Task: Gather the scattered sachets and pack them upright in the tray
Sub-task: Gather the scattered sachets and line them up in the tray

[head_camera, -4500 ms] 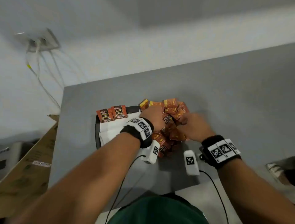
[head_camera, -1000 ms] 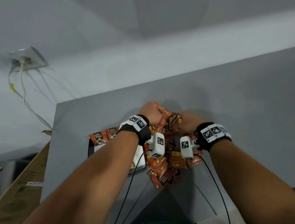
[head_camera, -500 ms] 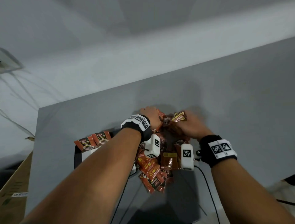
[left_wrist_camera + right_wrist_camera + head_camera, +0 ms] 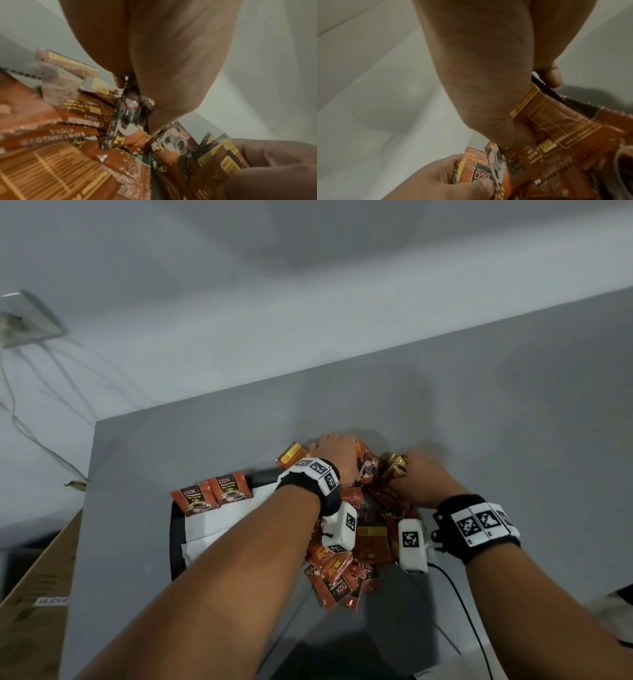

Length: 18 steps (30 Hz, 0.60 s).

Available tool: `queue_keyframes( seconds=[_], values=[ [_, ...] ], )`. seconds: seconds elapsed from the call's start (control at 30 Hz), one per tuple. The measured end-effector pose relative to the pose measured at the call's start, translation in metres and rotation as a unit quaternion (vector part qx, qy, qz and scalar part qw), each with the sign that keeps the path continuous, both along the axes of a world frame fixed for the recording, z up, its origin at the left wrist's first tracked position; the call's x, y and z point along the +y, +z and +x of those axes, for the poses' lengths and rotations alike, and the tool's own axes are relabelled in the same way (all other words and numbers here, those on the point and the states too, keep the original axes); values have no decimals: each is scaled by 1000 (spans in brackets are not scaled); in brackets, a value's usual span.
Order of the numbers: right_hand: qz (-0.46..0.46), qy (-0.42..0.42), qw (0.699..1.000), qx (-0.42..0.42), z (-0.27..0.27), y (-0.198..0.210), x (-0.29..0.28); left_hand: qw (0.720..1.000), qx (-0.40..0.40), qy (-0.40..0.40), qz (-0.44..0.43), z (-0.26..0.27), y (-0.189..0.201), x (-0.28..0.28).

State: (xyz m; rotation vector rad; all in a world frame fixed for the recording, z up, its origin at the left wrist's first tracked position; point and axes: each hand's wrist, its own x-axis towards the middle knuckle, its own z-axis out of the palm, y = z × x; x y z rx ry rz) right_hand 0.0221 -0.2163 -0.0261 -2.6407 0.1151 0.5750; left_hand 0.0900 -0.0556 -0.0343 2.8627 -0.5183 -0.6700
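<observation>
A heap of orange-brown coffee sachets (image 4: 342, 573) lies on the grey table (image 4: 513, 422), right of a black tray (image 4: 175, 529) lined with white paper. Two sachets (image 4: 212, 496) stand upright at the tray's far left end. My left hand (image 4: 334, 453) sits on the heap's far end; in the left wrist view its fingers (image 4: 118, 79) pinch a dark sachet (image 4: 130, 108). My right hand (image 4: 416, 470) grips a bunch of sachets (image 4: 397, 467) on edge, seen up close as a bundle of sachets (image 4: 556, 121) under its thumb. The two hands are close together.
A cardboard box (image 4: 34, 594) stands off the table's left edge. A wall socket (image 4: 30, 320) with hanging cables is at the far left. Black cables (image 4: 459, 601) trail from the wrist cameras across the near table. Bare table extends to the right and beyond the heap.
Since 4.5 s ago the heap has spread toward me. In the last second both hands stay at its far end, the right still holding its bunch of sachets.
</observation>
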Motion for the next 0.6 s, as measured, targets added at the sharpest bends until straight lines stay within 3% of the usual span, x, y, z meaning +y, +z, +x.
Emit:
queue_keyframes(
  seconds=[0.37,0.5,0.6],
  values=[
    [124,-50,991,-29,-9,7,2,999,-2,-8,-49,3,3,-2],
    [178,-99,978,-39,-14,9,-7,986,35,29,-158,5,7,5],
    [261,-171,950,-28,-19,8,-17,962,39,81,-259,6,21,17]
  ],
)
